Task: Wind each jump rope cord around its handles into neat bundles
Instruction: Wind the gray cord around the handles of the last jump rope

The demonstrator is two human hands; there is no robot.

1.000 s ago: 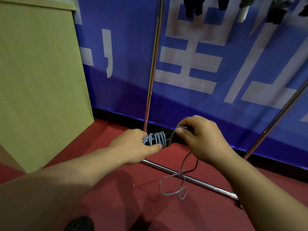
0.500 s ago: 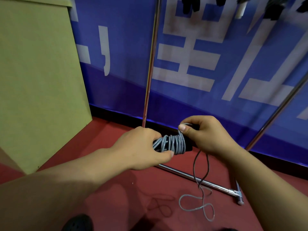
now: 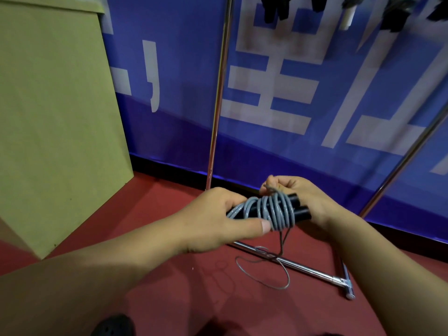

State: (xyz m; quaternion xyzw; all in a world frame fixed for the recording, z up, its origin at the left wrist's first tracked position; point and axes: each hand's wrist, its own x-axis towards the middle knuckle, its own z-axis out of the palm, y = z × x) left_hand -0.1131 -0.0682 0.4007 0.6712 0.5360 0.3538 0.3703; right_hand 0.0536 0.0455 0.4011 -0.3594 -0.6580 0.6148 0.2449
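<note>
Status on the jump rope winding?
Done: several turns of grey plastic cord sit around the paired black cylindrical handles. In hand: left hand grips the handles, right hand pinches the cord. Left: a loose loop on the red floor.

There was only one view, from a camera worn on the person's head. It looked forward and down, close over the two forearms, so the left hand (image 3: pixel 218 221) and right hand (image 3: pixel 303 200) sat near the middle. Beyond them it faced the blue banner (image 3: pixel 315 93) and the red floor (image 3: pixel 169 287). The wide lens bent straight lines at the edges.
</note>
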